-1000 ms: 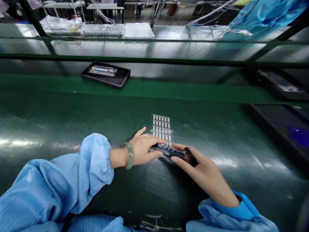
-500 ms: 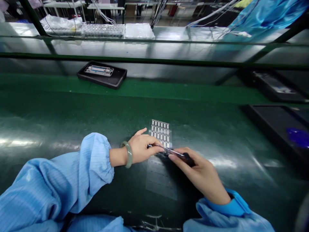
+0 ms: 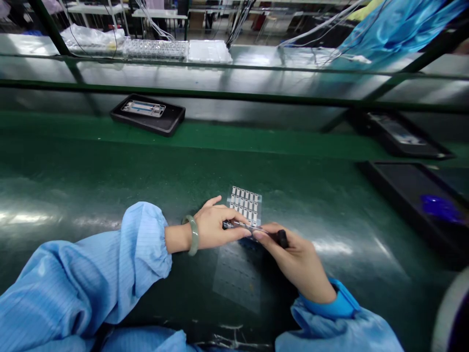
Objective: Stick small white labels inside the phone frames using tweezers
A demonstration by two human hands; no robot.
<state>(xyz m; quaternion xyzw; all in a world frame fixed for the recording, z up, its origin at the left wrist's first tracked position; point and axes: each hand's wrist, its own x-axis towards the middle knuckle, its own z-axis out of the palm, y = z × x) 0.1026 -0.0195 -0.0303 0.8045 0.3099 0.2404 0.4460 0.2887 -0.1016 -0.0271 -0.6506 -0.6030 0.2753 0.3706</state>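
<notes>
Slim glossy part (image 3: 227, 225) could slip if either pinch loosens; bare fingertips could smudge it. Left hand (image 3: 210, 227) and right hand (image 3: 304, 266) hold opposite ends, fingers narrow, by sticker sheet (image 3: 244, 203). Shiny green table (image 3: 146, 171), black tray (image 3: 172, 124) far left, cluttered workshop beyond.

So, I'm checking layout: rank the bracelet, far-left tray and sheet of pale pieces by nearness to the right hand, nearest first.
1. Sheet of pale pieces, beside the right hand
2. Bracelet, left wrist
3. Far-left tray, beyond both
</notes>
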